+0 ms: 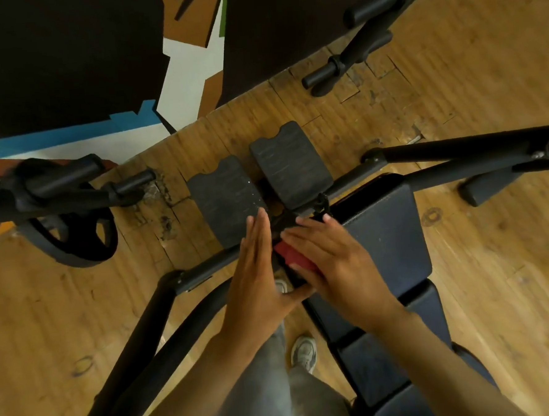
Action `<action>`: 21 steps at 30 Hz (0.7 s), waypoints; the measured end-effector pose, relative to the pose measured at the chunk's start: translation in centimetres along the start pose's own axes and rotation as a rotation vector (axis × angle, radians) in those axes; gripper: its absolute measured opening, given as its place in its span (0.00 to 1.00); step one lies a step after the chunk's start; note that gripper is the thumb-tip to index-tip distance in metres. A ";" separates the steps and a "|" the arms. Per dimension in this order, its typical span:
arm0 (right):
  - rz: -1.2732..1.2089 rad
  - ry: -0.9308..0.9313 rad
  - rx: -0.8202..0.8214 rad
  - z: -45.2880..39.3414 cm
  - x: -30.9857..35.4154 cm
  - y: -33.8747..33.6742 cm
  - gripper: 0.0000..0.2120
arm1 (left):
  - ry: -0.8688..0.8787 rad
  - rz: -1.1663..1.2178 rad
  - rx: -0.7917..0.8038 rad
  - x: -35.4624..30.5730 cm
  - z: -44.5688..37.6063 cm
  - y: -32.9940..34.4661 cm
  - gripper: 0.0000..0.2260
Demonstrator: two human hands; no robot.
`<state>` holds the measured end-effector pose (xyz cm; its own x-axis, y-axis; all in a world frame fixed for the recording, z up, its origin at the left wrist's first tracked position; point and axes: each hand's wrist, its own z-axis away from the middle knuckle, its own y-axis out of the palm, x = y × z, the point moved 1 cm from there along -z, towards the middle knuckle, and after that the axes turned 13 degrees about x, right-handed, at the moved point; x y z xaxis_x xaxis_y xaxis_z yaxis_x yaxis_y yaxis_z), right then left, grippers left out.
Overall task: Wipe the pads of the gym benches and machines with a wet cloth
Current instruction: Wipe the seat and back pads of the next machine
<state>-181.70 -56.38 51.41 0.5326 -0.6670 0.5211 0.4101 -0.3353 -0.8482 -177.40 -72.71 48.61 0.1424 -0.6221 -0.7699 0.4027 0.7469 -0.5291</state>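
Cloth [297, 257], red and bunched, sits under my right hand [331, 262] at the near end of the dark blue bench pad [384, 233], close to the machine's black frame bar [203, 273]. To wipe this stretch well, I judge I should flatten the cloth so more of it meets the vinyl, press evenly, and draw long overlapping strokes down the pad towards the lower cushions [372, 359], taking in the edges and the seam between sections.

My right hand lies palm down over the cloth, fingers spread and slightly bent, covering it rather than clenching it; whether the thumb pinches it I cannot tell. My left hand [261, 273] is flat, fingers straight and together, pointing forward towards the two black foot plates [224, 198], thumb reaching across under the right hand. Both forearms come in from below.
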 end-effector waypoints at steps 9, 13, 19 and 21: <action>-0.046 0.258 -0.151 0.1 -1.0 -0.2 0.17 | 0.068 -0.018 0.041 -1.8 -1.3 -0.1 0.59; 0.029 0.096 -0.138 0.4 -1.2 0.2 0.16 | 0.037 0.021 0.012 -1.8 -1.3 0.4 0.59; -0.209 0.478 -0.502 0.0 -4.0 -0.2 0.14 | 0.029 0.015 0.064 -2.9 -1.8 0.6 0.55; -0.188 0.287 -0.363 0.2 -1.8 1.2 0.15 | 0.018 0.062 0.084 -2.8 -1.8 0.6 0.55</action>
<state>-181.99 -55.42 49.46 0.2275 -0.7119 0.6645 0.1683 -0.6434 -0.7468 -179.22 -70.08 49.78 0.1531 -0.5703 -0.8071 0.4680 0.7611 -0.4490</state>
